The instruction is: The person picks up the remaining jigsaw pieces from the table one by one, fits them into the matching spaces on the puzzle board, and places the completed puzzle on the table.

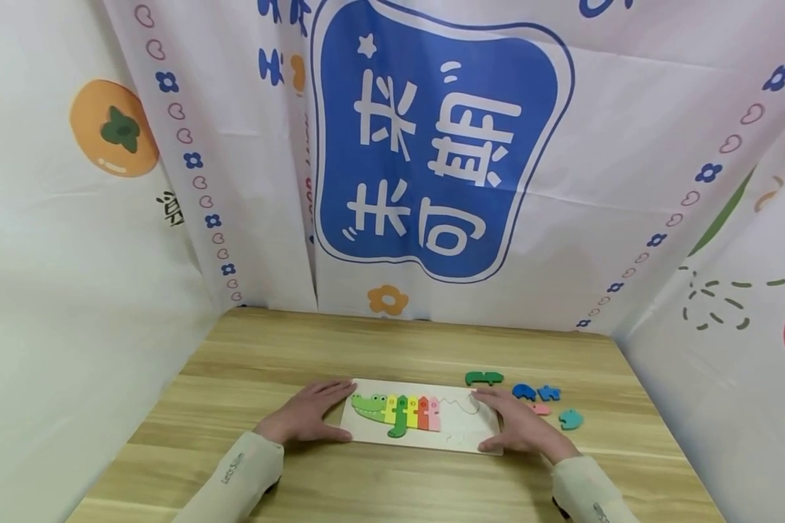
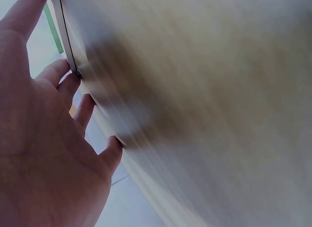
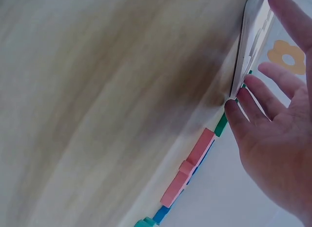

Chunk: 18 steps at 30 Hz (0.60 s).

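Observation:
A white wooden puzzle board (image 1: 425, 443) lies on the table between both hands. At its left part sits a crocodile head piece (image 1: 369, 407), followed by yellow, green, red and pink pieces; bare outlines show on the right part. My left hand (image 1: 310, 412) grips the board's left end, thumb at the near corner and fingers at the far one. Across from it, my right hand (image 1: 520, 423) grips the right end the same way. Each wrist view shows spread fingers, with fingertips by the board's edge (image 2: 68, 36) on the left and its edge (image 3: 239, 56) on the right.
Loose pieces lie right of the board: a green one (image 1: 484, 378), a dark blue one (image 1: 524, 392), a blue one (image 1: 549, 393), a pink one (image 1: 539, 410) and a teal one (image 1: 570, 419). Printed cloth (image 1: 268, 240) encloses the wooden table (image 1: 288, 341) behind and at the sides.

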Tool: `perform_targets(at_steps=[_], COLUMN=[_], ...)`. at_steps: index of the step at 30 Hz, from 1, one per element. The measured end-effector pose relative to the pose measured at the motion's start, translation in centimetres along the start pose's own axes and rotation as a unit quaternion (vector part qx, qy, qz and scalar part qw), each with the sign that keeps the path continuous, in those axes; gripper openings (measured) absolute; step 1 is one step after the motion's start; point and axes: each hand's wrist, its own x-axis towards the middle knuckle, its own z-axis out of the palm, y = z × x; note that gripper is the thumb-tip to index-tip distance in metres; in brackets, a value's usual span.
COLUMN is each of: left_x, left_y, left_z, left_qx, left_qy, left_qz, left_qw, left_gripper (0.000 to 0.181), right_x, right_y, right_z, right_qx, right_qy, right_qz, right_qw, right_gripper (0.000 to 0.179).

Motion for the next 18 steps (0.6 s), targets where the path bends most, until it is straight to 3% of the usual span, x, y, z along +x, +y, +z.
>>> perform_targets(at_steps=[11, 14, 18], left_x=[-0.4, -0.4, -0.3], left_y=[-0.1, -0.1, -0.1], left_z=[0.1, 0.1, 0.0], left_qx=[-0.004, -0.004, 0.000], left_qy=[0.004, 0.002, 0.002], left_qz=[-0.004, -0.003, 0.000], left_qw=[1.0000, 1.0000, 1.0000], left_gripper=[0.101, 0.101, 0.102], right_x=[0.0, -0.5, -1.5], right_y=[0.3, 0.6, 1.6], right_z=[-0.1, -0.5, -1.2], right_qx=[0.031, 0.046, 0.029], right_qy=[0.006, 0.044, 0.128], right_qz=[-0.016, 0.014, 0.071], right_qw=[0.9994, 0.9979, 0.9889], right_gripper=[0.092, 0.082, 0.063])
